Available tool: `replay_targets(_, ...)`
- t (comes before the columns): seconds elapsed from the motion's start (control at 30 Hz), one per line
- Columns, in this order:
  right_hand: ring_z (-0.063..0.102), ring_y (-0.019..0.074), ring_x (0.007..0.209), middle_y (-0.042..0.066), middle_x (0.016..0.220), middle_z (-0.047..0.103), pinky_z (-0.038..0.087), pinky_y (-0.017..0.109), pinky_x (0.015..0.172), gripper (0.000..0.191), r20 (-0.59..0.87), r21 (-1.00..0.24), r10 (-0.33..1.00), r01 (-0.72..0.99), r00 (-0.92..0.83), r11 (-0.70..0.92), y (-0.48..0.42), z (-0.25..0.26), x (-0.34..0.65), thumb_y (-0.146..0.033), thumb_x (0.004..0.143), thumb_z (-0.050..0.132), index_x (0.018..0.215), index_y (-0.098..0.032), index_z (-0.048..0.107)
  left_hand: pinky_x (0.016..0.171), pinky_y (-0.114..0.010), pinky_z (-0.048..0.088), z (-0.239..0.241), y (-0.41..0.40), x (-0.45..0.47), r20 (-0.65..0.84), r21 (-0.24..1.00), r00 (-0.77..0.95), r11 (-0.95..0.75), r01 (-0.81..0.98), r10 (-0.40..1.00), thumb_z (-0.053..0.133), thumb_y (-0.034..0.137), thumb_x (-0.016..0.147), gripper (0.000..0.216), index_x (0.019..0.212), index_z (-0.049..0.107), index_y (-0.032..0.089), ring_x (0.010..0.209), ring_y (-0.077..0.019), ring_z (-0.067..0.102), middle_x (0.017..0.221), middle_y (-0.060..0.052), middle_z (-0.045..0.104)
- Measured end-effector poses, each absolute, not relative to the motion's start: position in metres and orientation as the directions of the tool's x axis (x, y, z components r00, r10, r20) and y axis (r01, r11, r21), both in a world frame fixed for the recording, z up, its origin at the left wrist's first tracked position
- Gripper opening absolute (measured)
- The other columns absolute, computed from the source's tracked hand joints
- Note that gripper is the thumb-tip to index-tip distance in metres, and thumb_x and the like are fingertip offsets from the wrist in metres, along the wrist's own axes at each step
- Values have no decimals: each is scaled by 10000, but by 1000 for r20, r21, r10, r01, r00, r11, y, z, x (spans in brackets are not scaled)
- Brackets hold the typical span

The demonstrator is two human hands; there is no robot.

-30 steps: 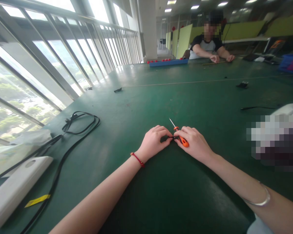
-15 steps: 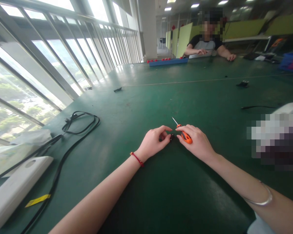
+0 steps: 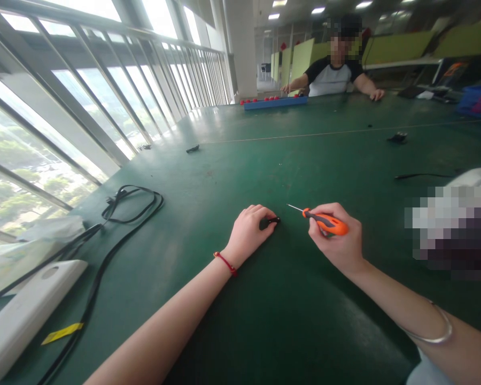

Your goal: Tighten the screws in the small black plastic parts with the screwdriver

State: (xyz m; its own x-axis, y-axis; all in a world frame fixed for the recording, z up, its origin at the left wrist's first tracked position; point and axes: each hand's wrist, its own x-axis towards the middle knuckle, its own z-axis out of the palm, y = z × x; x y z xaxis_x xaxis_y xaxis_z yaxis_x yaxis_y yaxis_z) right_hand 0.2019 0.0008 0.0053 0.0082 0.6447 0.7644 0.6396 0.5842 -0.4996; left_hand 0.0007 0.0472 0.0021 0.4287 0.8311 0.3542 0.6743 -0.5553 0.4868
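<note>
My left hand [image 3: 249, 231] rests on the green table [image 3: 288, 321] with its fingers curled round a small black part [image 3: 271, 221] that pokes out past the fingertips. My right hand [image 3: 337, 240] is lifted a little to the right and grips an orange-handled screwdriver [image 3: 324, 221]. Its thin metal tip points left toward the black part, a short gap away. A red string sits on my left wrist and a silver bangle on my right forearm.
A black cable [image 3: 116, 214] loops at the left beside a white device [image 3: 24, 313] and a yellow tag [image 3: 61, 332]. Small black parts [image 3: 397, 137] lie farther back. A person [image 3: 336, 69] sits at the far end by a blue tray [image 3: 274, 102]. Window railing runs along the left.
My right hand has drawn back to the right and lifted the screwdriver, turning it more level. My left hand keeps the black part on the table. The far person has reached out one arm.
</note>
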Motion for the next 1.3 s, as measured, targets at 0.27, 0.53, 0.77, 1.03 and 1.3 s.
replay_targets(0.27,579,110,555,-24,690,613,489,237,533,137,837,-417,546,598,-41,685,-13,12,192,-119,766,631,810,-213,542,825,-335,481,0,48,0,380,481,377,-528,700,845,612,171,811,64,837,659,204,890,-191,597,905,-12,679)
replay_targets(0.53,575,114,552,-21,685,632,495,243,530,137,845,-355,516,574,-141,738,-14,17,189,-130,764,615,833,-219,538,797,-312,486,0,47,1,405,445,391,-552,706,826,614,146,801,57,807,632,200,881,-186,589,891,-11,674)
replay_targets(0.77,571,114,553,-17,688,633,494,239,526,138,842,-350,519,583,-146,733,-13,15,190,-130,758,617,824,-216,532,804,-316,493,1,46,1,404,459,387,-549,698,829,606,151,800,52,802,624,200,878,-189,587,883,-13,667)
replay_targets(1.03,544,107,483,-38,604,608,462,249,493,95,826,-344,541,619,-158,706,-15,20,189,-177,753,619,787,-223,543,804,-322,495,1,46,1,412,460,399,-565,685,819,599,145,802,59,802,624,198,881,-191,587,889,-17,666)
replay_targets(1.3,587,150,644,6,807,577,509,297,582,380,824,-466,566,551,-12,692,-15,11,185,-150,697,649,1037,-228,498,800,-319,489,0,46,1,413,455,403,-568,685,817,610,139,793,55,796,621,193,870,-188,584,886,-18,666)
